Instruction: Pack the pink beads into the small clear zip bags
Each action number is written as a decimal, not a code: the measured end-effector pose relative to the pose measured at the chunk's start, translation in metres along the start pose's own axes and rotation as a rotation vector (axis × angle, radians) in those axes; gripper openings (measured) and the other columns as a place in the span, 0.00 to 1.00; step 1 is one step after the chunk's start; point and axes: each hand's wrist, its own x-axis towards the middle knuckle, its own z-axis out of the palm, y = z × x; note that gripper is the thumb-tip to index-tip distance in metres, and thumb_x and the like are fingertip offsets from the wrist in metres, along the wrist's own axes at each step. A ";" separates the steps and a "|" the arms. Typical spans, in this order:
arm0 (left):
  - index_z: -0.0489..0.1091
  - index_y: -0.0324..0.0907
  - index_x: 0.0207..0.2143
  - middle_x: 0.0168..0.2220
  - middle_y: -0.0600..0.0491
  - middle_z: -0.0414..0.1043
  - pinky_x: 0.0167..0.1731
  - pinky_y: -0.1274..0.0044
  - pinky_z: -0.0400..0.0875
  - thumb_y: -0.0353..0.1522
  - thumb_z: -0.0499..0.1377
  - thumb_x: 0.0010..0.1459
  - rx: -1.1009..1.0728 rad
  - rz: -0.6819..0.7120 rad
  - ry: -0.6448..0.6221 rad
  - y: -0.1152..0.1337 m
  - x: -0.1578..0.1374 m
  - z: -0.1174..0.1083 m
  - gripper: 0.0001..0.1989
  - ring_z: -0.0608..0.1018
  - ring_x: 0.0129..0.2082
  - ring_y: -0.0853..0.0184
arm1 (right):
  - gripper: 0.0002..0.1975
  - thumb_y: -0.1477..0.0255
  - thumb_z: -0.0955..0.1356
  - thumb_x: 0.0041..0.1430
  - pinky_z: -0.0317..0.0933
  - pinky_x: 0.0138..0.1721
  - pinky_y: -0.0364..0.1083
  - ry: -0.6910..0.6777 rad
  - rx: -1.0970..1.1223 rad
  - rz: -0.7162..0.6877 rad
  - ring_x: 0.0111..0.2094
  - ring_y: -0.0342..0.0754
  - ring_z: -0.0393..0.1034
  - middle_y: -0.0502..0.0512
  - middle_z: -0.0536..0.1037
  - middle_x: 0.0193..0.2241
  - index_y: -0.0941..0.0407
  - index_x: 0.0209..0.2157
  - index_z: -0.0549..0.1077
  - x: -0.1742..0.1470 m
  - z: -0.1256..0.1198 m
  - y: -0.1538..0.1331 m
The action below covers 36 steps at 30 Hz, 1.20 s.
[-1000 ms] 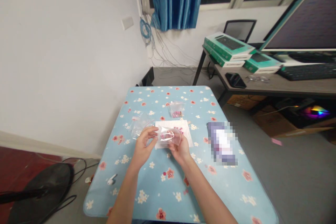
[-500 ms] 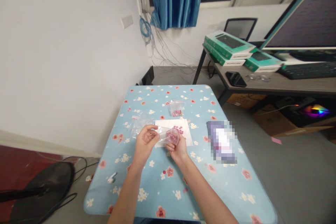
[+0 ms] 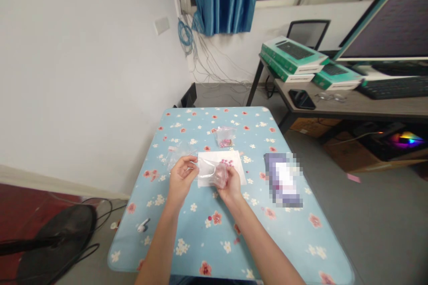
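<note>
Between my hands a clear plastic bag [image 3: 210, 170] is stretched sideways above a white sheet [image 3: 204, 181]. My left hand [image 3: 181, 176] pinches the bag's left end. Closed round its right end is my right hand [image 3: 230, 185]. Pink beads [image 3: 227, 161] lie on the sheet just beyond my right fingers. A small zip bag [image 3: 225, 137] with pink beads in its bottom stands behind the sheet. Crumpled clear plastic [image 3: 179, 152] lies to the left, close to my left hand. What remains inside the held bag is hard to make out.
A pixelated purple-and-white item [image 3: 283, 180] lies on the right of the flowered table [image 3: 194, 240]. A white earbud [image 3: 143, 225] lies at the front left, a single red bead [image 3: 209, 218] near the front. The desk [image 3: 354, 109] holds keyboard boxes [image 3: 294, 60] and a phone [image 3: 302, 99].
The pink beads seen in the right end of the held bag no longer show there. My left hand has shifted slightly left, and the bag looks flatter.
</note>
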 end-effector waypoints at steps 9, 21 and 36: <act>0.71 0.41 0.32 0.30 0.57 0.70 0.29 0.84 0.64 0.27 0.65 0.38 -0.179 -0.062 0.158 -0.013 0.016 -0.015 0.14 0.70 0.27 0.75 | 0.27 0.49 0.61 0.56 0.36 0.14 0.40 0.070 -0.597 -0.351 0.13 0.36 0.41 0.40 0.49 0.11 0.54 0.16 0.52 -0.007 0.002 -0.020; 0.68 0.41 0.34 0.32 0.55 0.69 0.33 0.81 0.67 0.29 0.62 0.37 -0.168 0.029 0.452 -0.032 0.047 -0.061 0.16 0.72 0.29 0.74 | 0.18 0.65 0.57 0.66 0.47 0.26 0.43 0.014 -2.120 -0.704 0.26 0.46 0.68 0.56 0.76 0.24 0.55 0.25 0.69 0.015 0.002 -0.039; 0.69 0.40 0.34 0.33 0.54 0.71 0.30 0.80 0.65 0.29 0.61 0.37 0.032 0.044 0.552 -0.056 0.052 -0.068 0.16 0.72 0.29 0.72 | 0.15 0.66 0.58 0.66 0.47 0.27 0.44 -0.026 -2.298 -0.705 0.31 0.47 0.69 0.58 0.77 0.31 0.56 0.31 0.72 0.022 -0.006 -0.033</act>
